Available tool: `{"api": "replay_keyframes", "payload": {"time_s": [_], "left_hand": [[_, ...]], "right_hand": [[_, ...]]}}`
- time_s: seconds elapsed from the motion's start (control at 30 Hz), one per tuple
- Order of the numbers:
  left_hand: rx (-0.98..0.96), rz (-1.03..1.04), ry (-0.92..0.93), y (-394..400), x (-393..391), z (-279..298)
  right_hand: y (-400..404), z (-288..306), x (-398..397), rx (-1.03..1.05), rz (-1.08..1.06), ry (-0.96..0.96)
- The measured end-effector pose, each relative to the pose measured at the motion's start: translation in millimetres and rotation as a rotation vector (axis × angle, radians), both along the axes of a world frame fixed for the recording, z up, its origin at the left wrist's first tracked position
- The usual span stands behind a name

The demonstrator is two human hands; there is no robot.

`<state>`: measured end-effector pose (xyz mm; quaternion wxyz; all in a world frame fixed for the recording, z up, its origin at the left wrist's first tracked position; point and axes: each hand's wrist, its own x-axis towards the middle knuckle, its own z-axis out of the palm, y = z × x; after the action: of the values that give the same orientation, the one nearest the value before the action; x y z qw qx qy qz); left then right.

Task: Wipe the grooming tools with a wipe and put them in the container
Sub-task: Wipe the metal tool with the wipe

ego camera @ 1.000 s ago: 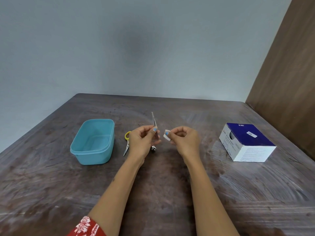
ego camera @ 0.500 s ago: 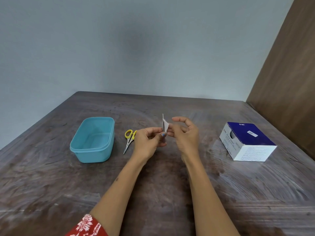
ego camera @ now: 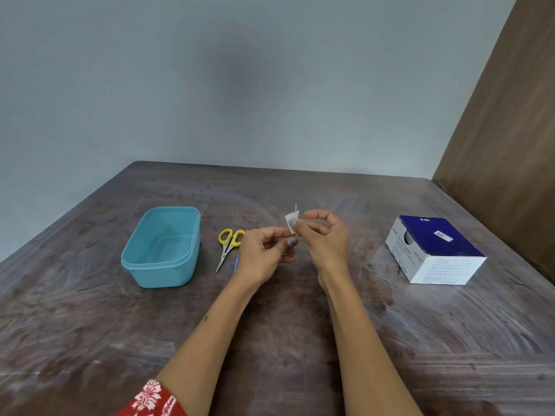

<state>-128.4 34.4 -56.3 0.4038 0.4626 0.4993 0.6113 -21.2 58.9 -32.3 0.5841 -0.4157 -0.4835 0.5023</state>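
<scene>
Left grip pinches thin metal tool; right grip folds white wipe round it.

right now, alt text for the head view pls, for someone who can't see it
Over a dark wooden table, the left hand holds a thin metal tool upright while the right hand pinches a white wipe around it. An empty blue container and yellow-handled scissors lie to the left, a blue-and-white box to the right.

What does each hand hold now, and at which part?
Left hand pinches a thin metal tool at its lower end. Right hand holds the white wipe, folded around the tool's upper part.
</scene>
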Motion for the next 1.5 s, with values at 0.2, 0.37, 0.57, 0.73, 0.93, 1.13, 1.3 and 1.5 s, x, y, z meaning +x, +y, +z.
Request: {"api": "replay_keyframes", "payload": {"time_s": [0.2, 0.37, 0.57, 0.73, 0.93, 1.13, 1.3, 1.5], "left_hand": [[-0.002, -0.018, -0.015, -1.7, 2.0, 2.0], [-0.002, 0.000, -0.025, -0.5, 0.7, -0.6], [-0.018, -0.049, -0.033, -1.9, 1.7, -0.5], [-0.016, -0.032, -0.086, -1.1, 2.0, 0.2], [-0.018, -0.075, -0.069, -3.8, 3.9, 1.8], [-0.026, -0.046, -0.069, -2.9, 3.1, 3.0], [-0.022, -0.059, -0.047, -4.2, 4.2, 4.3], [-0.012, -0.053, 0.002, -4.6, 3.1, 4.7]], "right_hand": [[-1.3, 2.9, 1.5, -0.009, -0.003, 0.089], [-1.1, 2.1, 2.0, -0.045, 0.010, 0.034], [-0.8, 5.7, 2.8, -0.018, -0.014, 0.136], [-1.4, 4.2, 4.2, -0.032, 0.027, 0.050], [0.6, 5.0, 5.2, -0.006, -0.003, 0.128], [-0.8, 4.2, 3.7, -0.008, 0.001, 0.069], [0.3, 3.7, 3.3, 0.021, -0.025, 0.107], [2.5, 2.4, 2.5, 0.043, -0.022, 0.120]]}}
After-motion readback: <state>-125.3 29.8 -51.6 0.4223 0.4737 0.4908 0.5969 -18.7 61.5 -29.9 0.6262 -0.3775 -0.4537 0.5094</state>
